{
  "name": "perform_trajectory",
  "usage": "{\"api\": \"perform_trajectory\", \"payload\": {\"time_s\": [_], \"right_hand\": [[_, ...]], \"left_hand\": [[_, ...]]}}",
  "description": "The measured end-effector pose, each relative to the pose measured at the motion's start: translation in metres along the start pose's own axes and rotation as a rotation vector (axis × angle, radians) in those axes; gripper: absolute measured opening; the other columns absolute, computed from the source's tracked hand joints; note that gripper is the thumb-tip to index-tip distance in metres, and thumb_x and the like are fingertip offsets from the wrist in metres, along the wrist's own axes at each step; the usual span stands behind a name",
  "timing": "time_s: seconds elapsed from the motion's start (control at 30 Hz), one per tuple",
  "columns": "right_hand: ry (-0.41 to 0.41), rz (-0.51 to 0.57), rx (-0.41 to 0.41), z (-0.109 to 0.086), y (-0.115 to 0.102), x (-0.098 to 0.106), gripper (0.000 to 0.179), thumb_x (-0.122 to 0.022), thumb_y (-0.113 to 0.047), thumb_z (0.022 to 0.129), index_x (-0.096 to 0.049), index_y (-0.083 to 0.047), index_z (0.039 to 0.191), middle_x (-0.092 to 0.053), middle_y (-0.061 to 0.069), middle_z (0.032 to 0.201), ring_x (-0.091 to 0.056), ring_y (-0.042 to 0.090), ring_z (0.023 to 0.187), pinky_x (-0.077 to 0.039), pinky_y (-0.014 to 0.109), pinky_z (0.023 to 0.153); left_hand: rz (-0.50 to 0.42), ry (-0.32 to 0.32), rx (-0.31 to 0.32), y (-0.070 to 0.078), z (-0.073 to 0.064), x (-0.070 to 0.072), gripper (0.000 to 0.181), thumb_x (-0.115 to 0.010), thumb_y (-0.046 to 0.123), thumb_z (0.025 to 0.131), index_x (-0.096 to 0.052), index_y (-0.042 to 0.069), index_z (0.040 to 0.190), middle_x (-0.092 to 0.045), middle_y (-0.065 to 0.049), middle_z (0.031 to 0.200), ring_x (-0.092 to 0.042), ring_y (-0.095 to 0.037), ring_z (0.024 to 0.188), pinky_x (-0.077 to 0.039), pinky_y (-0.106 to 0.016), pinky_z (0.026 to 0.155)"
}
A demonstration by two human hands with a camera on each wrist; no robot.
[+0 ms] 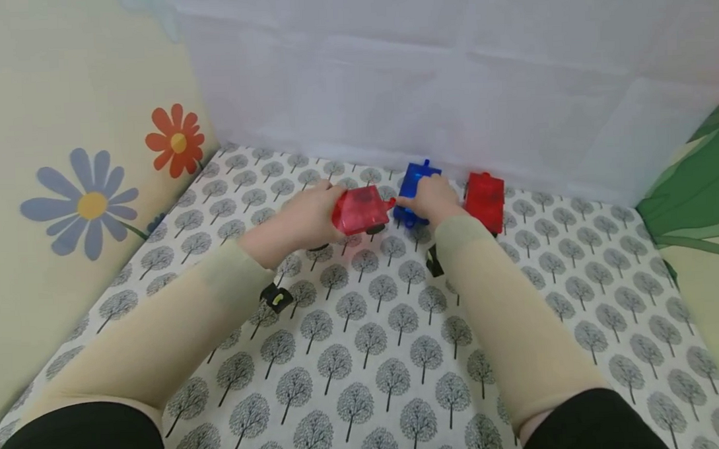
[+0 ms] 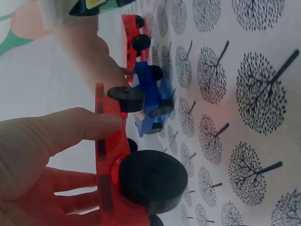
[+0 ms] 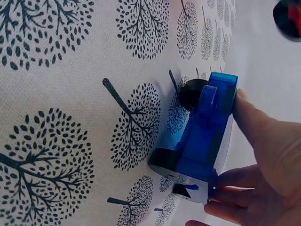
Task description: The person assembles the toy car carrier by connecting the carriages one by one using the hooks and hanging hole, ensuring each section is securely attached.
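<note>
My left hand [image 1: 313, 213] grips a translucent red toy train wagon [image 1: 361, 211], with the thumb on one side and the other fingers on the far side. In the left wrist view its black wheels [image 2: 153, 179] face the cloth, and the wagon looks raised above it. A blue toy wagon [image 1: 414, 179] stands just to the right, and the red wagon's hook points at it. My right hand [image 1: 436, 199] holds the blue wagon between thumb and fingertips. In the right wrist view a loop [image 3: 207, 101] sits on the blue wagon's end, its wheels close to the cloth.
Right of the right hand, a second red wagon [image 1: 485, 201] stands on the cloth. The tree-patterned cloth [image 1: 363, 330] covers the table. Behind it hangs a white sheet [image 1: 390, 78], and walls painted with flowers [image 1: 92, 205] flank both sides.
</note>
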State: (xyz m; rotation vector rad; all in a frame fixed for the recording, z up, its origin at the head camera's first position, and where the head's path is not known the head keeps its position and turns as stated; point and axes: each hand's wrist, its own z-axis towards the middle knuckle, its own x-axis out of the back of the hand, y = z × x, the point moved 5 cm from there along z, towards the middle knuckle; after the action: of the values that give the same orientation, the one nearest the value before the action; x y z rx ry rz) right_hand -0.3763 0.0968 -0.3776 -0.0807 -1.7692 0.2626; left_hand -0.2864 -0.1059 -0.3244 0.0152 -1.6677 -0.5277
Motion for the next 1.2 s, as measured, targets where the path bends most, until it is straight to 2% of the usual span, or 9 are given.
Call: {"api": "perform_trajectory", "payload": {"time_s": [0.27,0.53,0.73,0.93,1.13,1.2], "right_hand": [[-0.015,0.004,-0.013,0.001,0.008,0.002,0.079,-0.054,-0.061,0.094,-0.054,0.007,0.134,-0.033,0.025,0.152,-0.034,0.039,0.136,-0.045,0.048,0.098],[-0.040,-0.003,-0.024,0.000,0.007,0.002,0.078,-0.052,-0.061,0.095,-0.054,0.006,0.136,-0.028,0.024,0.155,-0.027,0.039,0.141,-0.041,0.048,0.103],[-0.040,-0.002,-0.024,0.000,0.005,0.002,0.083,-0.052,-0.062,0.094,-0.048,0.006,0.141,-0.029,0.024,0.155,-0.028,0.038,0.141,-0.038,0.049,0.107],[-0.035,0.007,-0.023,0.002,0.006,0.001,0.083,-0.052,-0.062,0.094,-0.047,0.006,0.142,-0.028,0.025,0.155,-0.027,0.039,0.141,-0.036,0.050,0.108],[-0.038,0.006,-0.027,0.003,0.007,-0.001,0.082,-0.053,-0.062,0.094,-0.049,0.006,0.140,-0.028,0.025,0.155,-0.026,0.040,0.141,-0.037,0.050,0.107],[-0.036,0.003,-0.026,0.003,0.007,-0.001,0.083,-0.052,-0.062,0.094,-0.048,0.006,0.141,-0.028,0.025,0.155,-0.026,0.040,0.142,-0.037,0.050,0.107]], "left_hand": [[0.001,-0.112,-0.101,0.020,-0.019,-0.005,0.091,-0.088,0.016,0.070,-0.042,0.007,0.147,-0.057,-0.009,0.122,-0.057,-0.028,0.104,-0.049,-0.047,0.089],[0.027,-0.148,-0.173,0.027,-0.036,-0.017,0.087,-0.090,0.016,0.066,-0.049,0.010,0.143,-0.059,-0.003,0.116,-0.058,-0.024,0.098,-0.048,-0.044,0.086],[0.041,-0.187,-0.200,0.029,-0.047,-0.026,0.084,-0.091,0.020,0.067,-0.051,0.012,0.142,-0.059,-0.003,0.127,-0.057,-0.027,0.108,-0.044,-0.049,0.094],[0.029,-0.207,-0.228,0.030,-0.054,-0.034,0.088,-0.094,0.019,0.061,-0.054,0.015,0.139,-0.059,0.002,0.121,-0.057,-0.023,0.108,-0.038,-0.051,0.098],[0.025,-0.251,-0.207,0.030,-0.059,-0.040,0.103,-0.097,0.017,0.050,-0.051,0.016,0.143,-0.057,0.000,0.124,-0.054,-0.027,0.109,-0.036,-0.053,0.101],[0.027,-0.267,-0.195,0.029,-0.061,-0.042,0.105,-0.097,0.018,0.051,-0.050,0.016,0.144,-0.057,-0.001,0.127,-0.053,-0.028,0.110,-0.036,-0.053,0.102]]}}
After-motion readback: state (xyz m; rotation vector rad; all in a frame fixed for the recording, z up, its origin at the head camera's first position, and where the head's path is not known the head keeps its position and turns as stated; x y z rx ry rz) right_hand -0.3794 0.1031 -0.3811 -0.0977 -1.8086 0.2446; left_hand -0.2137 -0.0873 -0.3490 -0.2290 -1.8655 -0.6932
